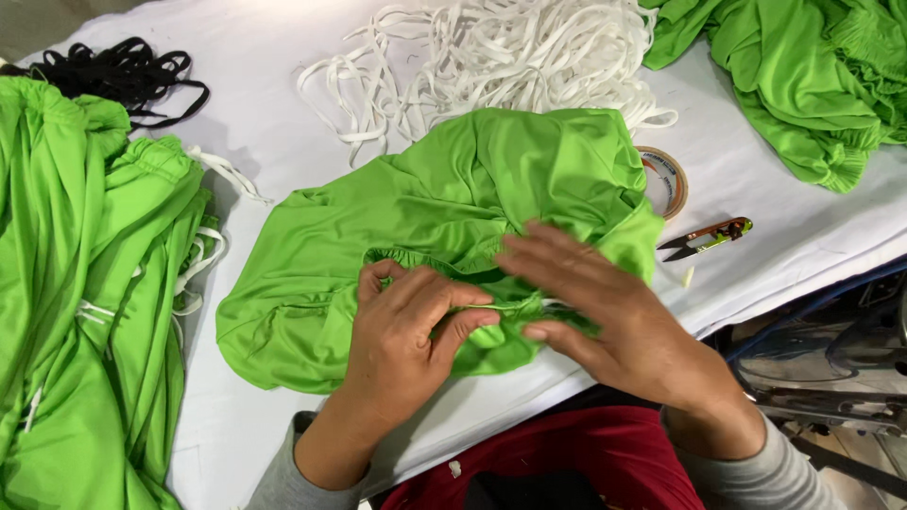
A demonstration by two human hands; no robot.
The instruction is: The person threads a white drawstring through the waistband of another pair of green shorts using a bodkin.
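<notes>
A bright green garment (453, 203) with a gathered elastic waistband lies on the white table (255, 113) in front of me. My left hand (402, 335) pinches the waistband's near edge between thumb and fingers. My right hand (605, 312) rests on the same edge just to the right, its fingers spread over the fabric; a thin white cord shows between the two hands.
A pile of white cords (501, 52) lies beyond the garment, black cords (123, 71) at the far left. Green garments are stacked at the left (85, 283) and top right (803, 76). A tape roll (664, 179) and thread snips (707, 236) lie at the right.
</notes>
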